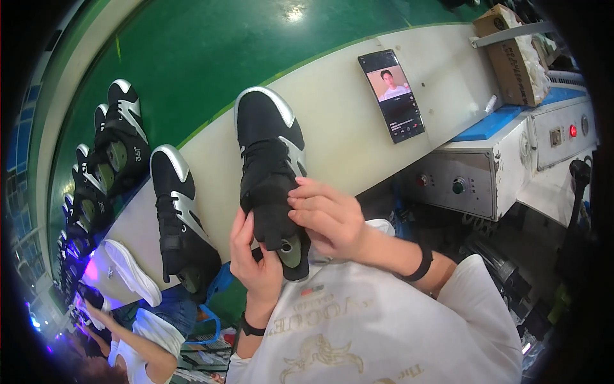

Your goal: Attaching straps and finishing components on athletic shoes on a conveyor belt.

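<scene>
I hold a black high-top shoe (265, 144) with silver side panels over the cream bench (345, 121), toe pointing away from me. My left hand (252, 262) grips its heel end from the left. My right hand (326, 217) presses on the tongue and ankle strap from the right, fingers curled onto the black fabric. A green last (289, 251) shows inside the shoe's opening between my hands.
A second black and silver shoe (179, 217) lies on the bench to the left, with several more (118, 144) lined up beyond. A phone (391, 96) lies on the bench at upper right, beside a grey control box (473, 182) and a cardboard box (511, 54). Another person (137, 349) sits at lower left.
</scene>
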`<action>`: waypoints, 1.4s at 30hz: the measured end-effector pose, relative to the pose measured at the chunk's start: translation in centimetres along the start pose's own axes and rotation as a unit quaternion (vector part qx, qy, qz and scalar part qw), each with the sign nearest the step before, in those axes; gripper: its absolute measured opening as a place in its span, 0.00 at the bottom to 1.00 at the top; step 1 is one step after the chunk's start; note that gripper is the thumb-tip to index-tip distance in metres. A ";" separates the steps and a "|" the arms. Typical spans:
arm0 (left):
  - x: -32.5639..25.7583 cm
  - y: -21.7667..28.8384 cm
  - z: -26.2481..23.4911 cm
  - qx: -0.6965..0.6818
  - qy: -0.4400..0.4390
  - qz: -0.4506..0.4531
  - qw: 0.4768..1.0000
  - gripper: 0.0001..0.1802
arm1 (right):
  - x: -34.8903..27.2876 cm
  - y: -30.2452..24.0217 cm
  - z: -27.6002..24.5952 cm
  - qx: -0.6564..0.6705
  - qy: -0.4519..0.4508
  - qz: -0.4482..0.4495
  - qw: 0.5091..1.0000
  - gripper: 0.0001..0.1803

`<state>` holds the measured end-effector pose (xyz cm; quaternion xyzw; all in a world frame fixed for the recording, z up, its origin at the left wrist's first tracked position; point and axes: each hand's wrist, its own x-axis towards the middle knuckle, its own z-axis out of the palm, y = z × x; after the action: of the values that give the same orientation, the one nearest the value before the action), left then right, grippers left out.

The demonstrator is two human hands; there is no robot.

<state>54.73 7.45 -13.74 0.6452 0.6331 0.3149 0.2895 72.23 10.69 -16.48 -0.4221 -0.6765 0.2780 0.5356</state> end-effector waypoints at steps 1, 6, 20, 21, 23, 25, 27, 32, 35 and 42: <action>0.0 0.0 -0.4 0.000 0.000 -0.001 1.000 0.21 | 0.4 0.5 -0.6 0.007 -0.040 -0.020 0.999 0.13; 0.6 4.2 -1.2 -0.036 0.000 0.057 0.998 0.30 | 2.5 2.9 -1.9 0.073 -0.146 -0.079 0.983 0.13; 1.7 1.1 -4.1 0.075 -0.113 0.149 0.979 0.30 | 3.8 0.9 -2.4 0.046 -0.290 -0.029 0.955 0.14; 1.5 0.9 -4.3 0.076 -0.111 0.147 0.980 0.30 | 3.8 0.8 -2.3 0.048 -0.292 -0.029 0.955 0.14; 1.5 0.3 -4.6 0.055 -0.109 0.146 0.982 0.28 | 3.6 0.6 -1.8 0.069 -0.315 -0.045 0.946 0.14; 1.6 -0.2 -5.2 0.057 -0.113 0.150 0.981 0.27 | 3.3 0.0 -1.5 0.070 -0.351 -0.031 0.933 0.14; 1.8 -0.3 -5.5 0.060 -0.118 0.153 0.979 0.27 | 3.9 -0.6 -1.6 0.061 -0.398 0.007 0.916 0.16; 1.8 0.9 -4.9 0.082 -0.097 0.097 0.987 0.24 | 6.0 0.6 -2.8 0.291 -0.360 0.263 0.846 0.14; 1.8 0.7 -3.2 0.110 -0.021 0.117 0.987 0.21 | 8.6 0.6 -4.9 0.347 -0.257 0.509 0.745 0.20; 2.1 0.2 -2.3 0.122 0.029 0.137 0.983 0.19 | 12.0 -1.6 -4.2 0.300 -0.386 0.611 0.622 0.29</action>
<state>53.06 9.46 -12.00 0.7469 0.5805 0.2904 0.1442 75.01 20.01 -8.15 -0.4084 -0.2860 0.8663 0.0292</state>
